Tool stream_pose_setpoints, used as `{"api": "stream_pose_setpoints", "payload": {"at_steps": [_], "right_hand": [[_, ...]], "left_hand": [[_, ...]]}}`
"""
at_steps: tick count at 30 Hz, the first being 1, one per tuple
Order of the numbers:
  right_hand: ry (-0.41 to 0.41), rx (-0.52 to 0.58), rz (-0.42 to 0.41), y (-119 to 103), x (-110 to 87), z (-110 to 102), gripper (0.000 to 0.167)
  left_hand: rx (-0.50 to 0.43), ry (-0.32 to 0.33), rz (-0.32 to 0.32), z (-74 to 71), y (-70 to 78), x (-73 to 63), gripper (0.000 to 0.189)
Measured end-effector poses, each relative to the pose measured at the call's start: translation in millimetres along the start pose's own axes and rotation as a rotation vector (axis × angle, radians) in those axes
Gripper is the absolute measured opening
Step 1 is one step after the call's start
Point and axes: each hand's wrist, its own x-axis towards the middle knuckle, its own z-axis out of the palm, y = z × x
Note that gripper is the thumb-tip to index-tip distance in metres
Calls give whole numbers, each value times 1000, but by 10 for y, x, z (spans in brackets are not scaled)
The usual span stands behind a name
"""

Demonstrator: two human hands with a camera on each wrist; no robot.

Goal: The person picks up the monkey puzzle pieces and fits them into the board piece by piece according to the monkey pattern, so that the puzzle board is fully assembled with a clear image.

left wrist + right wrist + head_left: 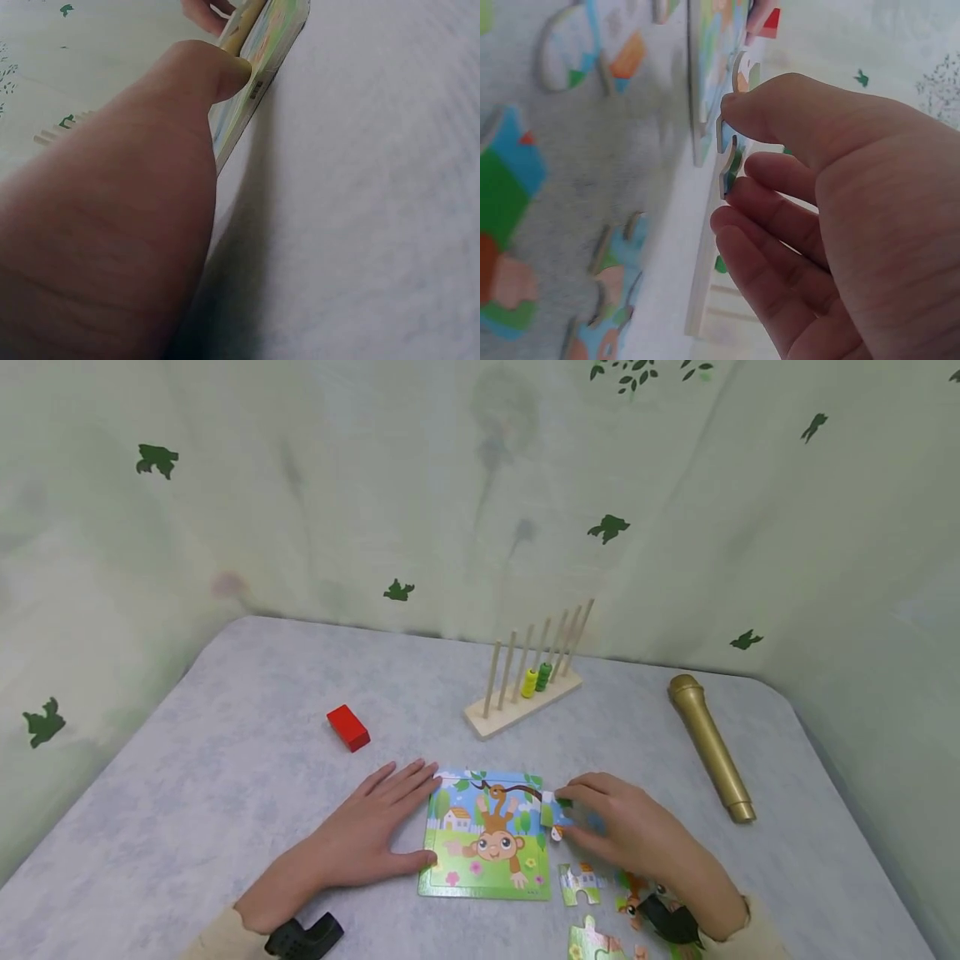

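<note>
Fingers pinching puzzle piece, monkey picture within frame

Head view forward-down, wrist views close, puzzle board in all

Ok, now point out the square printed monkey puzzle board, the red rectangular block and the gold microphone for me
Square printed monkey puzzle board (494,845): head view, on the monkey's face.
Red rectangular block (347,725): head view, on its top face.
Gold microphone (711,746): head view, midway along its body.
</note>
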Motion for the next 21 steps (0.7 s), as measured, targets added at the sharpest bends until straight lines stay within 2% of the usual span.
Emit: {"api": "stream_pose_setpoints", "payload": {"at_steps": [8, 12, 21], "right_hand": [[35, 8, -68, -14, 151, -21, 37], [50, -2, -100, -12, 178, -29, 36], [39, 14, -114, -36, 263, -73, 31]], "left_hand": [[-3, 25, 30, -5, -11, 23, 93], [2, 15, 33, -12, -13, 36, 94], [2, 17, 24, -17, -16, 7, 94]]}}
